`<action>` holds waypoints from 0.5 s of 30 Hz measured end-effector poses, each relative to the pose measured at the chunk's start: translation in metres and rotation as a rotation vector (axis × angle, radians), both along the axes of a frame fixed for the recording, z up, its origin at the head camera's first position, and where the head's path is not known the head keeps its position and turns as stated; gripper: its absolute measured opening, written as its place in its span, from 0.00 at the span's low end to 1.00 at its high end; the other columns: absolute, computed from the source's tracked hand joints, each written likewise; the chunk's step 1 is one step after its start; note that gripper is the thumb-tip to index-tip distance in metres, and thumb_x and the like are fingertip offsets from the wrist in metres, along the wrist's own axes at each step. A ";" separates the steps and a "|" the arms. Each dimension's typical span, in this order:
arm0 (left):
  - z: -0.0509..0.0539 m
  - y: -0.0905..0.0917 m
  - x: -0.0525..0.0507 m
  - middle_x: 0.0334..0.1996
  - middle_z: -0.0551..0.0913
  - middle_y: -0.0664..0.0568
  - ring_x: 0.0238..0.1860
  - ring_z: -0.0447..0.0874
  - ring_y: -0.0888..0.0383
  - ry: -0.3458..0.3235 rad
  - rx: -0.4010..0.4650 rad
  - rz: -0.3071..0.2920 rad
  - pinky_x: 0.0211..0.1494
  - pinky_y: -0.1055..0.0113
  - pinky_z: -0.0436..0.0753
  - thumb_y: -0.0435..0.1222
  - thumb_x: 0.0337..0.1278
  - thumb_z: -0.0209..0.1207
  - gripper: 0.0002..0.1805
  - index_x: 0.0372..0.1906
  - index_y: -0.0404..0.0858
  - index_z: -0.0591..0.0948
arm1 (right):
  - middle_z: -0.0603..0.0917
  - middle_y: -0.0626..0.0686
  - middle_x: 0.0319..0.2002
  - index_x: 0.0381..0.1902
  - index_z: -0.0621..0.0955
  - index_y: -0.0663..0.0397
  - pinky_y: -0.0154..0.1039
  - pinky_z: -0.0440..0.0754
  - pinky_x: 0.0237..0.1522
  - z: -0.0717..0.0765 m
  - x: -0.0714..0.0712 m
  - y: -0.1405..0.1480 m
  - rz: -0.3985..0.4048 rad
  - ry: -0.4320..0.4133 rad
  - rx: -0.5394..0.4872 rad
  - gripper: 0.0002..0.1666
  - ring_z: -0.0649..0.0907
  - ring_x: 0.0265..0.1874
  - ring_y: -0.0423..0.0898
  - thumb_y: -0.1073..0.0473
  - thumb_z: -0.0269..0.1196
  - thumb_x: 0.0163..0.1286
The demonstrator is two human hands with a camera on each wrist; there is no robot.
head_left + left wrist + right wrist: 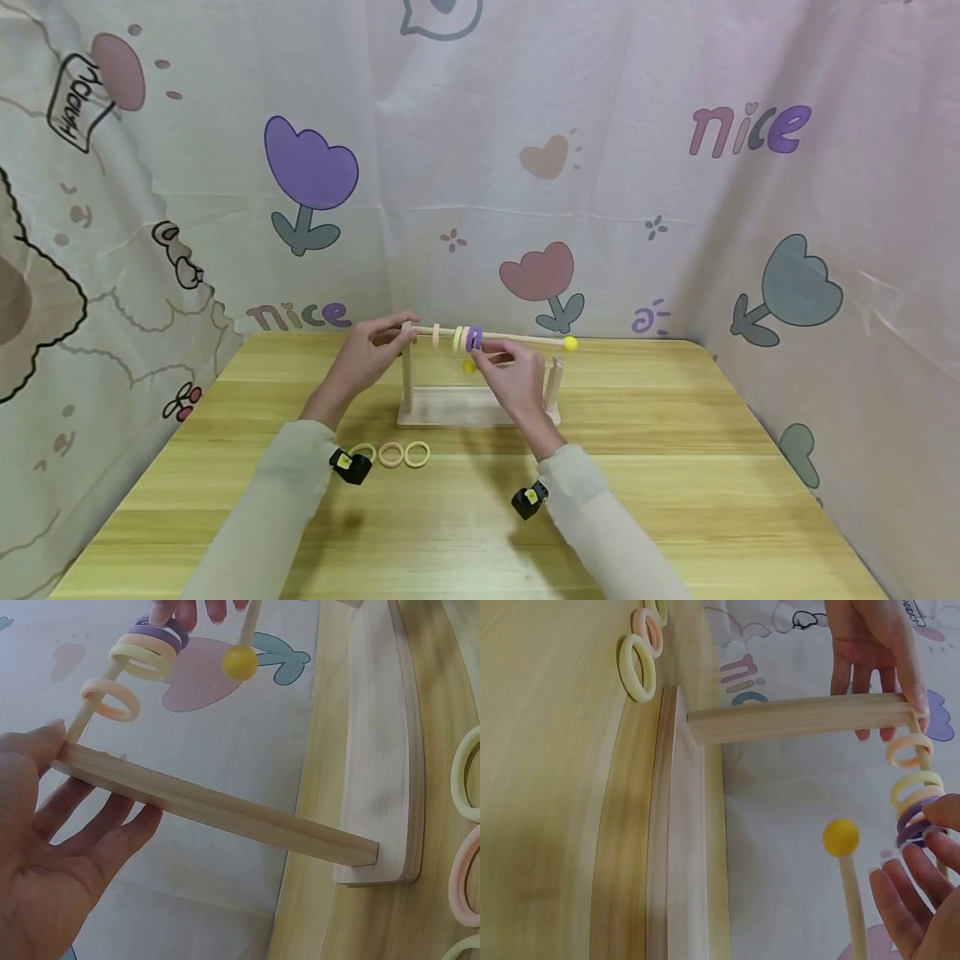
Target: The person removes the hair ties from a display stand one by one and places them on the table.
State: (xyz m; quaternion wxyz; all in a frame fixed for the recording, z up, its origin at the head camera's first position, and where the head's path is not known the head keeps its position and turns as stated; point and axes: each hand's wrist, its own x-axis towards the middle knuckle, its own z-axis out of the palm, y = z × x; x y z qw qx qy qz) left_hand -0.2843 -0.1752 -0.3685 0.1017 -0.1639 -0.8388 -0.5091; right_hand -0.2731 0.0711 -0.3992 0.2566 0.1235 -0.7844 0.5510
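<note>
Left grip (365, 354) grasps the wooden stand (442, 408) at the top of its left post, by the rod (543, 340); right grip (517, 375) pinches a purple ring (470, 337) threaded on that rod. I judge the ring light, stiff, perhaps slippery; best held by its outer rim. Counter (637, 467) edge runs behind the stand; room to move lies rightward, three loose rings (407, 455) front-left.

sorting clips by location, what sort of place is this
Probably a makeshift recording booth, though I can't be certain: patterned cloth hangs around a wood-grain table, and the person wears wrist cameras.
</note>
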 end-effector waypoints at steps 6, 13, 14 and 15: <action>-0.001 0.000 -0.001 0.56 0.87 0.41 0.57 0.88 0.44 0.003 0.008 0.000 0.51 0.71 0.86 0.43 0.73 0.61 0.18 0.62 0.44 0.84 | 0.93 0.57 0.32 0.33 0.91 0.57 0.30 0.86 0.27 -0.001 0.000 -0.006 -0.045 0.008 -0.006 0.07 0.91 0.27 0.55 0.59 0.76 0.59; -0.001 0.001 0.000 0.56 0.87 0.42 0.58 0.88 0.44 0.005 0.010 0.007 0.53 0.63 0.87 0.43 0.73 0.61 0.18 0.62 0.44 0.84 | 0.92 0.58 0.31 0.32 0.89 0.59 0.31 0.85 0.25 -0.001 0.003 -0.002 -0.091 -0.002 -0.024 0.05 0.90 0.25 0.56 0.63 0.74 0.59; -0.001 0.001 0.000 0.56 0.87 0.41 0.58 0.88 0.44 0.005 0.009 0.007 0.54 0.62 0.88 0.43 0.73 0.61 0.18 0.62 0.44 0.84 | 0.92 0.58 0.31 0.32 0.89 0.59 0.31 0.85 0.25 -0.001 0.003 -0.001 -0.096 0.002 -0.024 0.05 0.90 0.25 0.56 0.63 0.73 0.59; -0.001 0.001 -0.001 0.56 0.87 0.42 0.58 0.88 0.44 0.002 0.008 0.007 0.54 0.60 0.88 0.44 0.73 0.61 0.18 0.62 0.45 0.84 | 0.92 0.59 0.31 0.33 0.89 0.60 0.30 0.85 0.26 -0.002 0.003 0.002 -0.096 0.008 -0.028 0.05 0.90 0.26 0.56 0.64 0.73 0.59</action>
